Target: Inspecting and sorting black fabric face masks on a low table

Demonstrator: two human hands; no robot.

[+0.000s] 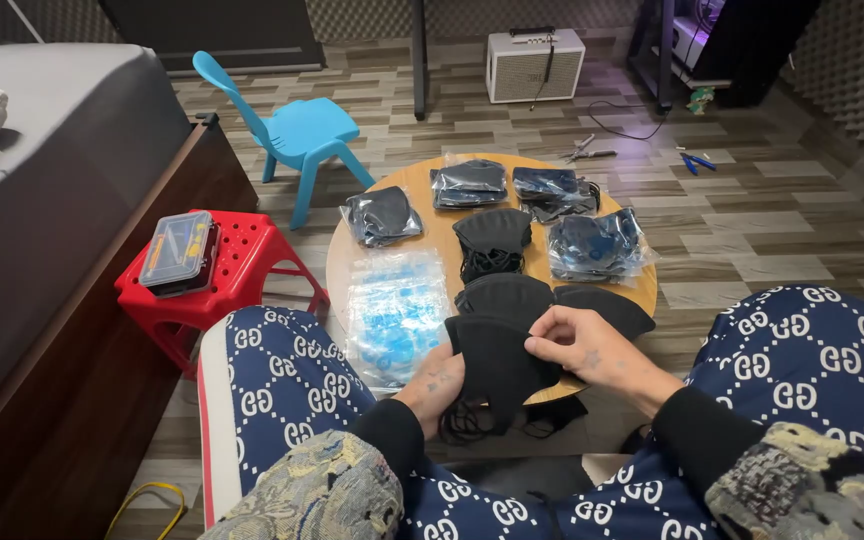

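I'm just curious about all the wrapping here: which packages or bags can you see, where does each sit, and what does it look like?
Clear bag of black masks: table's left, far side.
Second clear bag: far edge, dark contents.
Third clear bag: far edge, right of it.
Fourth clear bag: right side, crinkled, dark-blue contents.
Stack of clear flat bags: near left, bluish.
Clear plastic case: on the red stool, rectangular.
Both hands hold a loose black mask, unwrapped.
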